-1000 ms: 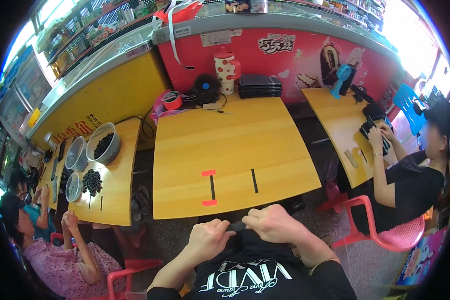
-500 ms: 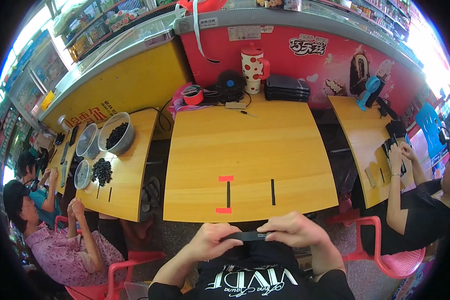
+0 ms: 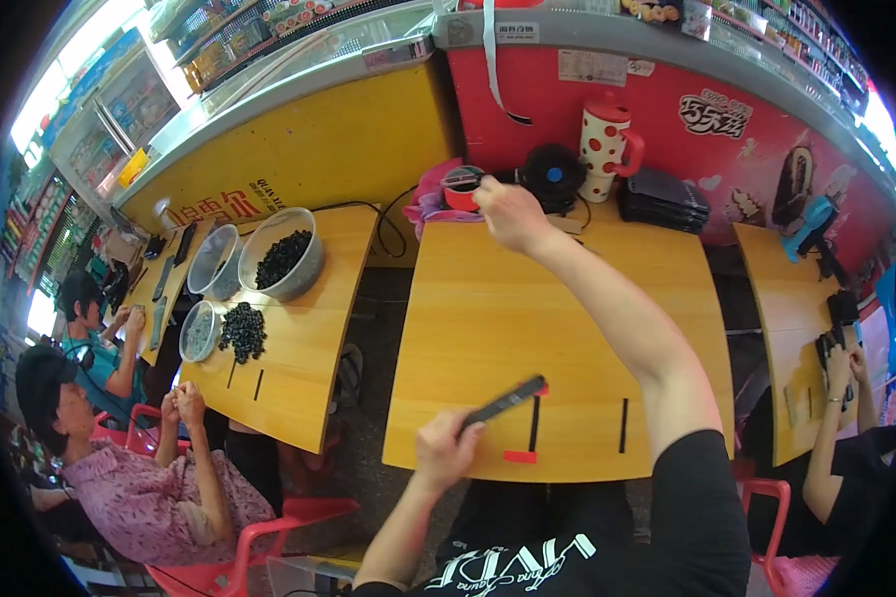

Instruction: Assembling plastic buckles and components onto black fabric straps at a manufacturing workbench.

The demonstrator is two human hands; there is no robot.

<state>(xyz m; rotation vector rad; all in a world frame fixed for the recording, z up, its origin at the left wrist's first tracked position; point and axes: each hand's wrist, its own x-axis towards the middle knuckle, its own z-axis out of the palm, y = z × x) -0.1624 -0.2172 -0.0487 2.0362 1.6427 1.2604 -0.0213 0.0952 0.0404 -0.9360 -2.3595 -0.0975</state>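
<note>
My left hand (image 3: 445, 450) is closed round one end of a flat black strip (image 3: 508, 400) with a small pale marking. The strip slants up to the right over the table's front part, its far end above a red tape piece. My right arm stretches across the table. At its far left edge, my right hand (image 3: 516, 217) has its fingers pinched together at the rim of a round red thing (image 3: 461, 199) with a dark top, perhaps a tape roll. What lies between those fingers is too small to tell. A second red tape piece (image 3: 520, 457) and black line marks (image 3: 623, 426) are on the tabletop.
Along the back stand a dotted cup (image 3: 603, 154), a black round device (image 3: 551, 177) and stacked black pouches (image 3: 664, 202). On the left table are tubs (image 3: 309, 269) and a pile of black pieces (image 3: 242, 332). Other people sit at both sides.
My right hand has let go of the strip and reached to the red round thing at the back left. My left hand has brought the strip over the table. The view has shifted left.
</note>
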